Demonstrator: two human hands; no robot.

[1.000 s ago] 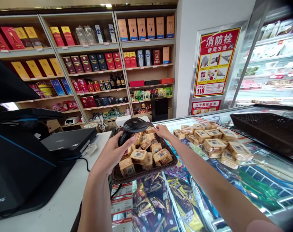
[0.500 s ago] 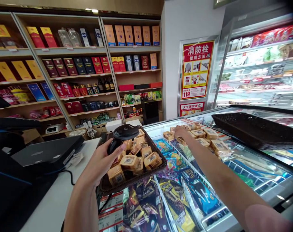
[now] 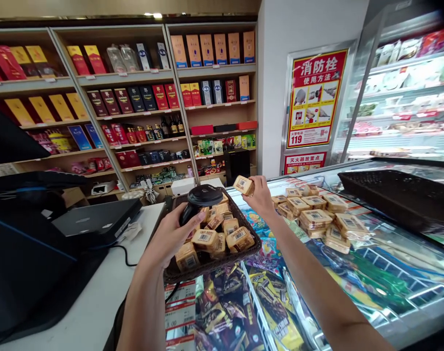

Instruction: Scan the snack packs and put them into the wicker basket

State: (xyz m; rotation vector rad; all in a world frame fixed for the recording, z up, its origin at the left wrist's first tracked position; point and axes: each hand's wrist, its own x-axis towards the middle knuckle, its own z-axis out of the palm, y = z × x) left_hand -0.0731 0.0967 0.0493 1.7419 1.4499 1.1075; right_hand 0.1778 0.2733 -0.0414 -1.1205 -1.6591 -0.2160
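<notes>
While the left hand (image 3: 174, 236) stays wrapped around the grip of a black scanner (image 3: 206, 196), its round head above a brown wicker basket (image 3: 211, 267), the right hand (image 3: 260, 195) has changed place. Half a second ago it was down among the stacked packs (image 3: 315, 218); now it is lifted clear of them, thumb and fingers pinched on one wrapped snack pack (image 3: 243, 186), barcode side showing. That single pack hangs just beyond the basket's far right edge, touching neither basket nor scanner, so it appears to be part-way between stack and basket. Similar packs lie loosely heaped in the basket; whether the left hand also touches the rim, I cannot tell.

Nearest, price labels (image 3: 180, 321) line the freezer's edge, beside bright ice-cream wrappers (image 3: 225, 302) seen under the glass. A white bench (image 3: 86, 292) runs along the left, carrying a dark till (image 3: 28, 273) and a loose black cable (image 3: 126, 251). The stacked packs sit on the freezer glass to the right, with a dark tray (image 3: 401, 195) past them.

Farther back stand wooden shelves (image 3: 218, 113) of boxed goods, a red fire-hydrant poster (image 3: 317, 100) and a lit refrigerated display (image 3: 408, 117).
</notes>
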